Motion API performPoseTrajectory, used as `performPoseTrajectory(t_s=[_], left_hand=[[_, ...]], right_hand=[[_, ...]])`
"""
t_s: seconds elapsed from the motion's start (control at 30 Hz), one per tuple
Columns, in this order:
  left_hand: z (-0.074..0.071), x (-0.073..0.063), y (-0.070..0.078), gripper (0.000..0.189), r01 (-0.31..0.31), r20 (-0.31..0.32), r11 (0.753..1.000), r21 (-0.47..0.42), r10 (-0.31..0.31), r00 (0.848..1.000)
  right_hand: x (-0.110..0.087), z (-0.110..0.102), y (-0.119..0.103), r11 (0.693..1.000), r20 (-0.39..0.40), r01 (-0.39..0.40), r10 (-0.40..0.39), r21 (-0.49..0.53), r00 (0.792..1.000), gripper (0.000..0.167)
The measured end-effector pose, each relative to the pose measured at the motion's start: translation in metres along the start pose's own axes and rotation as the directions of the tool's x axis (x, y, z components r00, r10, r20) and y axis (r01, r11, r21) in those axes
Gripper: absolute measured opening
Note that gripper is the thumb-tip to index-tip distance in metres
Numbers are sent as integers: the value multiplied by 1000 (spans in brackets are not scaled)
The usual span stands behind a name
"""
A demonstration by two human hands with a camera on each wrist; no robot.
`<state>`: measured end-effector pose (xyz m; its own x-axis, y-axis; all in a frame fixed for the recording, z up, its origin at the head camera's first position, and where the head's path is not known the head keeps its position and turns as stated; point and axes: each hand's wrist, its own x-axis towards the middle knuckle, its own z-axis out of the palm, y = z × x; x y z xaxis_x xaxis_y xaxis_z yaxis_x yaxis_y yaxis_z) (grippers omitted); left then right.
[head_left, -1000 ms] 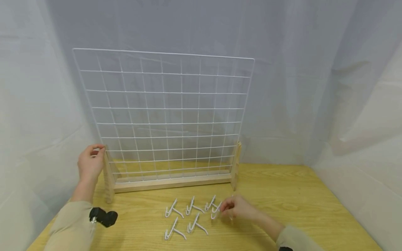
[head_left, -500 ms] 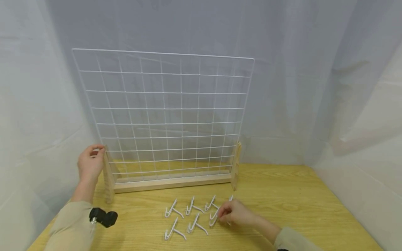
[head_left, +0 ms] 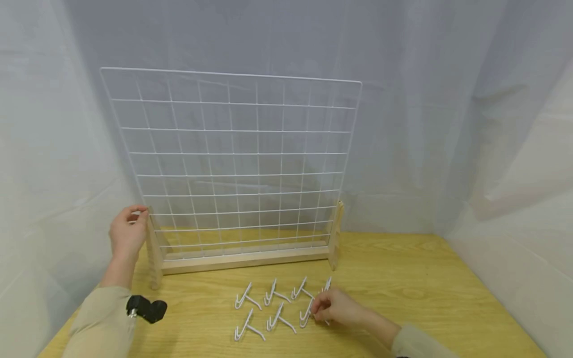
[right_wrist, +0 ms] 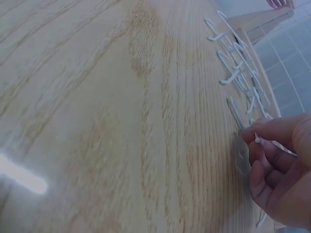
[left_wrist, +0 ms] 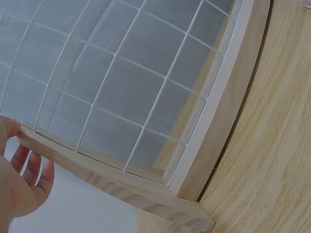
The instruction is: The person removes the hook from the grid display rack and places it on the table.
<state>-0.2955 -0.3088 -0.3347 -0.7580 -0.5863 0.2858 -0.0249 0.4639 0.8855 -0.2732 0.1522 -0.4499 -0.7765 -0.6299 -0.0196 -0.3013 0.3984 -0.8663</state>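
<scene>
My right hand (head_left: 337, 306) pinches a white wire hook (head_left: 306, 314) between thumb and fingertips at the right of the front row, low over the table. In the right wrist view, the tip of its prong shows between the fingers. Several matching white hooks (head_left: 277, 318) lie beside it in two rows; one at the back right is partly covered by the hand. My left hand (head_left: 129, 231) grips the top of the left wooden upright (left_wrist: 112, 187) of a stand. A white wire grid panel (head_left: 258, 131) stands upright in that wooden stand (head_left: 246, 260), slotted into its base.
The wood-grain table (head_left: 403, 288) extends to the right of the stand and hooks. Pale sheeting (head_left: 403, 124) hangs behind and on both sides. A black wrist camera (head_left: 146, 309) is strapped to the left sleeve.
My right hand has moved slightly down and left with the hook, which now lines up with the front row. More of the back-right hook shows. My left hand stays on the upright.
</scene>
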Motion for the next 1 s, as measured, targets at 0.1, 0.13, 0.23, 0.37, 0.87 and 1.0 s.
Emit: performPoseTrajectory(t_s=[0.1, 0.13, 0.23, 0.37, 0.87, 1.0], left_hand=[[0, 0, 0, 30, -1, 1, 1000, -1, 1, 1000], [0, 0, 0, 30, 0, 2, 1000, -1, 0, 1000], [0, 0, 0, 29, 1, 3, 1000, 0, -1, 1000], [1, 0, 0, 29, -3, -2, 1000, 1, 3, 1000], [0, 1, 0, 29, -42, -23, 999, 23, 42, 999], [-1, 2, -1, 29, -120, -40, 988, 101, 124, 991]], right_hand=[[-1, 1, 3, 999, 10, -14, 14, 30, 1000, 9], [-1, 1, 4, 999, 12, -18, 17, 37, 1000, 10], [-2, 2, 6, 999, 7, -27, 26, 48, 1000, 10], [-5, 3, 1, 999, -14, -35, 35, 30, 999, 10], [-6, -5, 6, 997, -3, 32, -32, -69, 999, 11], [-8, -18, 1, 995, -38, 40, -44, -89, 998, 9]])
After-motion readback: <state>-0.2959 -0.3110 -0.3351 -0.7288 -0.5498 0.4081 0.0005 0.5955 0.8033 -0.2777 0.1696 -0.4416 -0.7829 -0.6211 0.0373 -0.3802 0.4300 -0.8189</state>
